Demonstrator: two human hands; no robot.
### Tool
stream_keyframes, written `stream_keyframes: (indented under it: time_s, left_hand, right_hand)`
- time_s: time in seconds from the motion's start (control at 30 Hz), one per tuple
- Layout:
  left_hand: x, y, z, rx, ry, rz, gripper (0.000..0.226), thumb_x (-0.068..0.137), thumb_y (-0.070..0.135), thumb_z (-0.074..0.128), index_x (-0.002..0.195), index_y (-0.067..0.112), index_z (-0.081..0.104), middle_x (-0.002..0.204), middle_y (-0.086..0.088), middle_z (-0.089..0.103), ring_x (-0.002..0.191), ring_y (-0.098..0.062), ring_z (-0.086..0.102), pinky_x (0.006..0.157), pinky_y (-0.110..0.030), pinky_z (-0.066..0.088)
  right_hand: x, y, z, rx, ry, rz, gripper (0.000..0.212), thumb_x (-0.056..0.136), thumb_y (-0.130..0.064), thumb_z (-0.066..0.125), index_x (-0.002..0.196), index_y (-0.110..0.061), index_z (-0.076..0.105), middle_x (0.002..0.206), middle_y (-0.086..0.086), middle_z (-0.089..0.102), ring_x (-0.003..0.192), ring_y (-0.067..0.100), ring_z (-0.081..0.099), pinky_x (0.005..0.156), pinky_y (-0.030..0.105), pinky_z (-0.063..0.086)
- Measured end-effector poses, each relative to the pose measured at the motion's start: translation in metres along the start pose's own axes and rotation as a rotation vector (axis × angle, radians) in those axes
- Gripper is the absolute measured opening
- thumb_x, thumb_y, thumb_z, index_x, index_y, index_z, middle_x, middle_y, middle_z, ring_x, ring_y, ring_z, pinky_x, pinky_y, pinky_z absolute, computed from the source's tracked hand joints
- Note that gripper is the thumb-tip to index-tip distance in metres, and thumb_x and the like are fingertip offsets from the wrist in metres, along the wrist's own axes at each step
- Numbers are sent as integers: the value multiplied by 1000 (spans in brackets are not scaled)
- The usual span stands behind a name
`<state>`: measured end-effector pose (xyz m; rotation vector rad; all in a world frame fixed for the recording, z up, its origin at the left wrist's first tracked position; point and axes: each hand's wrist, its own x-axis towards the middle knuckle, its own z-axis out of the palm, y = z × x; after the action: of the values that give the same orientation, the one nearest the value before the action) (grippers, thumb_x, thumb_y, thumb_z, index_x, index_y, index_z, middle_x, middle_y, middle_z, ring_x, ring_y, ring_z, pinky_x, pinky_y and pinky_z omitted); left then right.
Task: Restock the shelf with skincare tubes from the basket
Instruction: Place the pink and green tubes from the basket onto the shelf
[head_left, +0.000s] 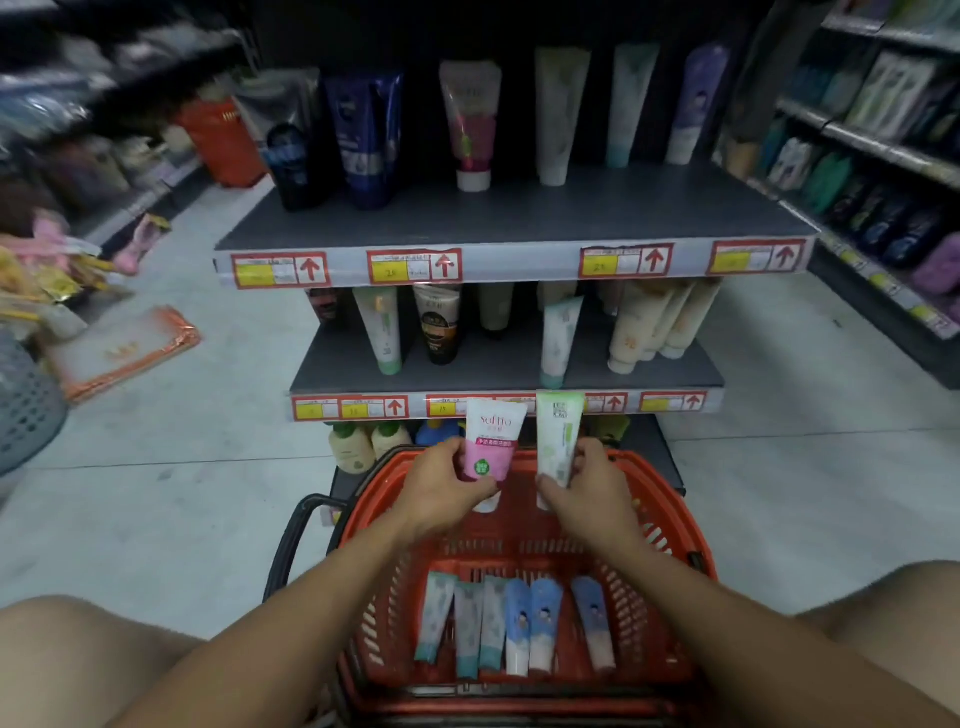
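Two light, soft tubes: left hand pinches pink tube, right hand pinches green tube, mid-body, above basket far rim.

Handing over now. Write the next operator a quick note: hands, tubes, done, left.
Left hand holds the pink tube; right hand holds the green tube, both above the basket.
Six tubes lie in the basket.
Top shelf and middle shelf already carry tubes.
Left: shelve these two, then the six.
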<state>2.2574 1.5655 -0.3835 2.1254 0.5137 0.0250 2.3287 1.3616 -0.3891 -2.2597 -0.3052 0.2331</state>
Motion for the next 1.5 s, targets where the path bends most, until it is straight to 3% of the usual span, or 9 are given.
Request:
stream_keyframes:
  time_s: [0.13,0.47,0.73,0.83,1.1,1.5]
  left_hand:
    - [2,28,-21,-34,79,69,39,77,30,84,113,24,71,98,10,77,88,-8,72,83,-35,62]
    - [10,106,-72,-188,213,301,37,84,16,82,117,21,65,99,6,75,89,-7,71,75,-17,56]
    - [32,170,-113,-219,282,460,45,83,20,82,124,23,63,109,9,73,99,-4,70,86,-23,59]
    - [42,188,-126,-211,304,502,44,84,24,82,124,24,63,108,11,73,96,2,69,81,-16,56]
    - [82,217,-145,-204,383,502,42,83,22,83,120,20,64,98,9,74,81,6,68,69,-9,50]
    - [148,206,-154,-67,416,374,43,82,30,85,119,22,64,97,12,73,87,1,69,69,-14,48]
  right_hand:
    - [5,-33,-26,22,90,-99,44,83,-43,78,114,-35,48,106,-11,71,89,9,71,74,41,62]
    - [31,-102,-80,57,209,-269,48,81,-48,76,118,-35,48,104,-17,71,90,2,70,75,39,63]
    - [62,-153,-118,106,328,-353,45,83,-40,79,116,-28,51,99,-16,70,86,1,68,75,39,62]
    - [77,-167,-128,104,353,-379,47,84,-41,79,119,-25,50,103,-13,69,90,5,69,76,39,62]
    - [127,-192,-145,82,418,-381,49,83,-46,74,121,-27,49,108,-10,70,96,14,69,85,46,59]
    - [188,-192,-138,-8,419,-365,50,84,-43,74,123,-24,49,113,-1,71,100,25,70,84,47,58]
